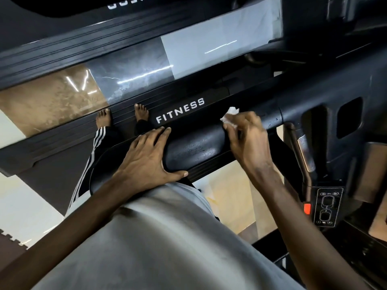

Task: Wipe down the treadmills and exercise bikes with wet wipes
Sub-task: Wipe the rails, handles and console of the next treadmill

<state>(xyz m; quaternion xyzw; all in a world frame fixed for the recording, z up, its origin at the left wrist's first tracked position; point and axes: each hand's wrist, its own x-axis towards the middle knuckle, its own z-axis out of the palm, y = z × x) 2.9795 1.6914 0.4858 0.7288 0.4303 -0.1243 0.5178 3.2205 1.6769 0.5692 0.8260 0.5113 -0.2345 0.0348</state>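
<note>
A black padded treadmill handrail (194, 148) runs across the middle of the head view. My left hand (146, 159) lies flat on its near end, fingers straight over the top, thumb under the front edge. My right hand (247, 137) pinches a crumpled white wet wipe (230, 114) and holds it against the rail's upper side, just right of the left hand. Damp streaks show on the rail between the hands. Below the rail, the black side rail marked FITNESS (180, 109) runs along the treadmill deck.
The treadmill console (335, 114) with recessed pockets fills the right. A control panel with buttons and a red key (326, 208) sits at lower right. My bare feet (123, 117) stand on the ribbed side rail. A second treadmill (83, 38) lies beyond a glossy floor strip.
</note>
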